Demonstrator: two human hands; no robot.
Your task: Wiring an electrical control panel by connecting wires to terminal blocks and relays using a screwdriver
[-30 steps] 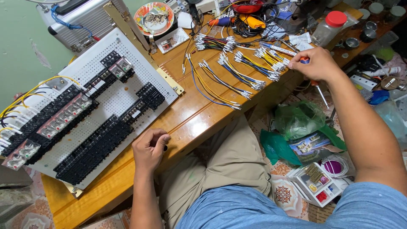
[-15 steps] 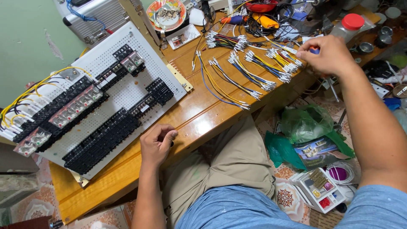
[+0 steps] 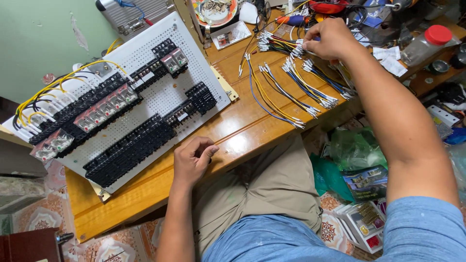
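Right hand point(image 3: 331, 39) pinches one end of the blue and yellow ferruled wire bundles point(image 3: 296, 85) lying just beneath it; left hand point(image 3: 192, 160), loosely curled, rests on the wooden bench point(image 3: 242, 131). Draw one wire cleanly, leaving neighbours undisturbed.

bench point(image 3: 252, 126): we see warm orange-brown wood
panel point(image 3: 160, 97): white, dotted with holes, carrying black blocks
wires point(image 3: 291, 87): blue, yellow, white-tipped
jar lid point(image 3: 438, 34): red
floor tiles point(image 3: 43, 218): floral pattern

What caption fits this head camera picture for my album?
Right hand reaches into bundles of cut wires while left hand rests by a white relay panel.
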